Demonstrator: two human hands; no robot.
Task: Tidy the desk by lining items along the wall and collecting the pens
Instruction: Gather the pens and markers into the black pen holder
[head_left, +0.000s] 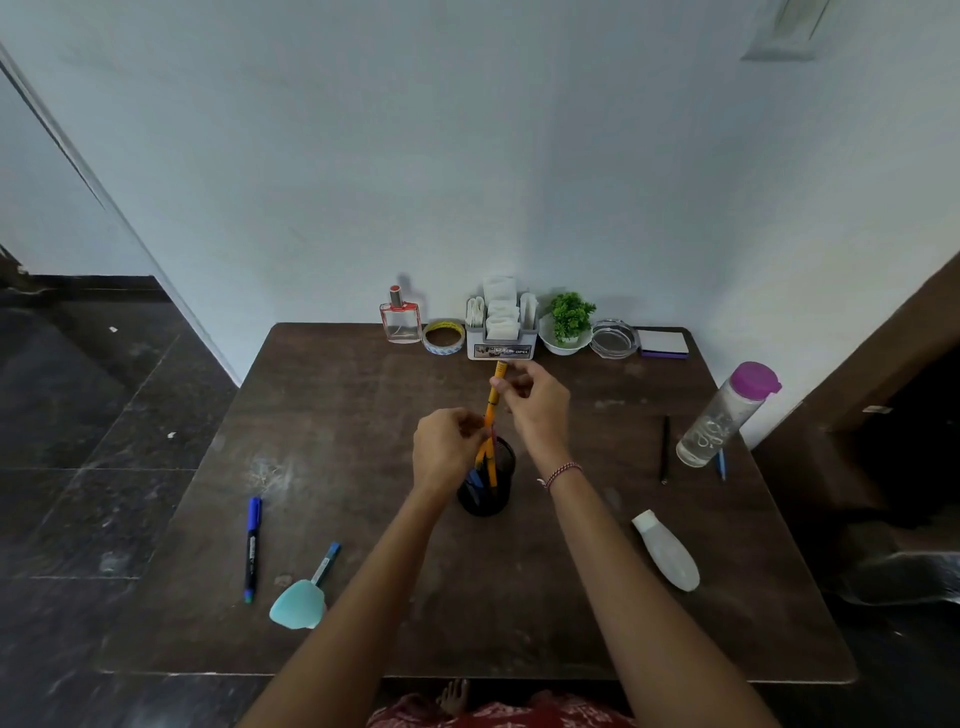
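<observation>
Now both hands meet over the black mesh pen cup (487, 486), which stands near the middle of the desk (337, 415). The right hand (535, 402) pinches the upper part of an orange pen (493, 392) with curled fingers, and the left hand (447, 447) grips the same pen lower down, just above the cup's rim. The pen stands nearly upright, its lower end inside the cup among other pens, blue and orange. A red-and-white thread bracelet (563, 474) circles the right wrist. Along the back edge, against the wall (467, 156), sit in a row a perfume bottle (400, 319), a tape roll (443, 338), a grey organizer (501, 345) holding white packets, a small green plant (570, 314) in a white bowl, a glass ashtray (614, 339) and a notepad (663, 344). Near the right edge is a clear water bottle (719, 421) with a purple lid, with a black pen (664, 449) on its left and a blue pen (721, 463) just beside its base. A white bottle (667, 551) lies on its side toward the front right. Toward the front left lie a blue marker (253, 548) and a second marker (326, 564), which touches a teal object (297, 605).
</observation>
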